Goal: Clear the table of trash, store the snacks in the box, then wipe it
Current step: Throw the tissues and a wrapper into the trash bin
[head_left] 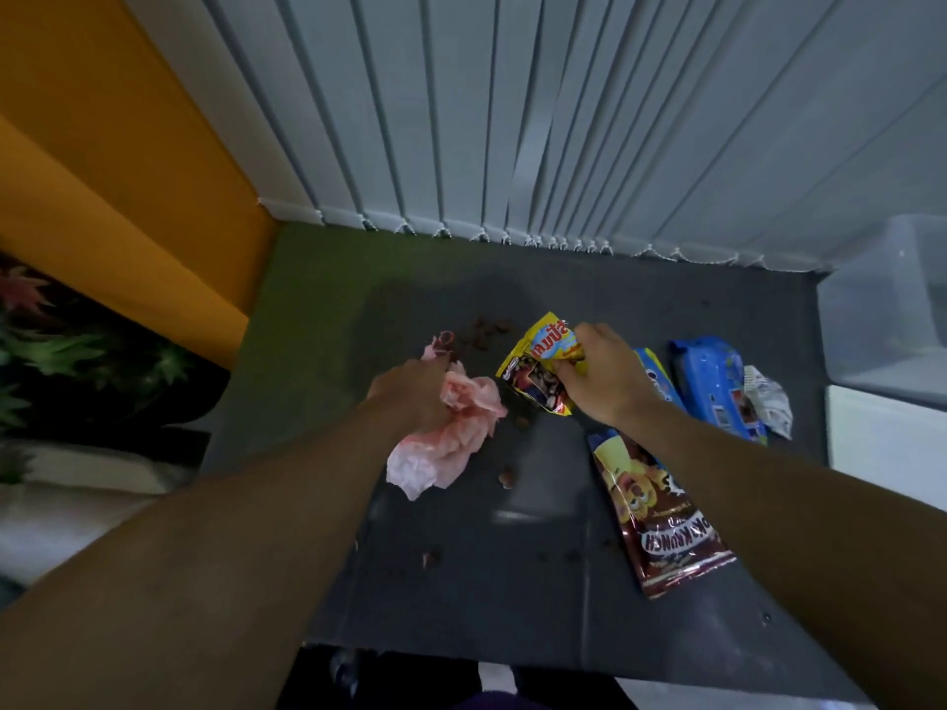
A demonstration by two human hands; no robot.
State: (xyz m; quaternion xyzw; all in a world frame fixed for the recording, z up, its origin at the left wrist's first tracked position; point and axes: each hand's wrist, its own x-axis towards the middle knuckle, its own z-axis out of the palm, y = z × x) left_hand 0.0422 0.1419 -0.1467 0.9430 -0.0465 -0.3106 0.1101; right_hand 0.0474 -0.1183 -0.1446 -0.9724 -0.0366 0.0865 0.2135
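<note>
Grips the crumpled pink tissue [461, 433] in the left hand [410, 397], just left of the yellow snack packet [535, 374], and pinches that packet near its top edge with the curled fingers of the right hand [599, 374], low over the dark table [512, 581]. Cannot tell whether sealed or torn open. Going by the brown crumbs [487, 330] strewn just behind and in front of the packet, likely open; could shed more onto the table if raised mouth-down or swung fast. Risks a slip too, with only a fingertip hold on slick film. Could mis-sort here: trash if empty, a snack for the clear box [886, 310] well to the right of the packet if part full; hard to judge without feeling the weight. On the way to the box, could brush the blue biscuit pack [658, 381] just right of the packet, the crumpled silver wrapper [768, 402] farther right, or the chocolate cereal bag [661, 515] in front and to the right, and knock one off the table. On the tissue side, could drag crumbs about or drop the paper, with much of it spilling beyond the fingers. Wiping not yet begun; smears likely if done before gathering the crumbs.
</note>
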